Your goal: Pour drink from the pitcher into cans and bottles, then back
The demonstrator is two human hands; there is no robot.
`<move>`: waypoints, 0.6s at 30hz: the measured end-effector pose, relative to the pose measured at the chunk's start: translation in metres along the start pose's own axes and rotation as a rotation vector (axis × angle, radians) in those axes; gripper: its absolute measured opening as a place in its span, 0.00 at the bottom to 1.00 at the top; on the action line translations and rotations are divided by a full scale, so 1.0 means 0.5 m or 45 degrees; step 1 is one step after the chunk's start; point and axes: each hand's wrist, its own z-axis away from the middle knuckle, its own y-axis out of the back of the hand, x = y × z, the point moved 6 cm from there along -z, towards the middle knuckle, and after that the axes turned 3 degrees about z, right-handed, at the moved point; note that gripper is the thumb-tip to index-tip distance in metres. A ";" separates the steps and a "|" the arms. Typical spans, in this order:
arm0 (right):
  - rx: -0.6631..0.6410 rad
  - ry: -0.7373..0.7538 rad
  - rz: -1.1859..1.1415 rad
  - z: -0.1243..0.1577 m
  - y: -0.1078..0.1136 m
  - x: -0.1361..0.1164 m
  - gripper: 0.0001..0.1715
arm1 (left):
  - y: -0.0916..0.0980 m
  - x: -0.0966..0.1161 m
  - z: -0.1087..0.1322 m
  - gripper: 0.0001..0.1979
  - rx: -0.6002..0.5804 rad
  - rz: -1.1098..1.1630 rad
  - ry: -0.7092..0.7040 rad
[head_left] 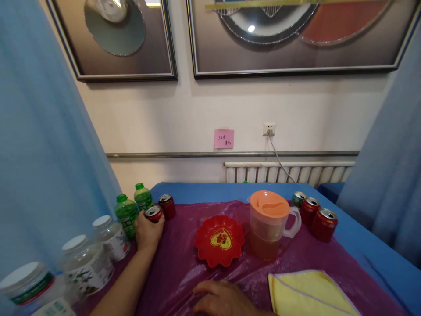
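Note:
My left hand (148, 231) is closed around a red drink can (153, 213) at the left of the table, with the can's silver top showing above my fingers. Right behind it stands another red can (167, 206). Two green bottles (126, 215) are just to the left of this hand. Low in the middle, my right hand (223, 299) rests on the purple plastic sheet (177, 263), fingers stretched out and holding nothing. In front of it lies a red flower-shaped plate (204, 239) with a yellow picture in its centre.
A clear pitcher (265, 237) with an orange lid holds amber liquid. Several cans (324, 224) stand at the right. A folded yellow cloth (309, 292) lies front right. White-lidded jars (86, 263) line the left edge. Blue curtains (49, 131) flank the table; a radiator (315, 173) is behind.

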 end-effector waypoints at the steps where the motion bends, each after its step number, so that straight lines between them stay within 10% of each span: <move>1: 0.067 -0.023 -0.029 0.002 0.010 0.001 0.14 | 0.008 0.013 0.007 0.30 0.010 -0.024 -0.014; 6: 0.406 -0.060 -0.128 0.005 0.096 0.001 0.26 | 0.047 0.141 0.108 0.31 -0.004 0.012 -0.261; 11: 0.730 -0.409 -0.194 -0.004 0.151 0.022 0.50 | 0.040 0.263 0.282 0.31 -0.359 0.301 -0.352; 18: 0.787 -0.671 -0.571 0.029 0.146 0.052 0.46 | 0.003 0.270 0.368 0.34 -0.875 0.677 -0.231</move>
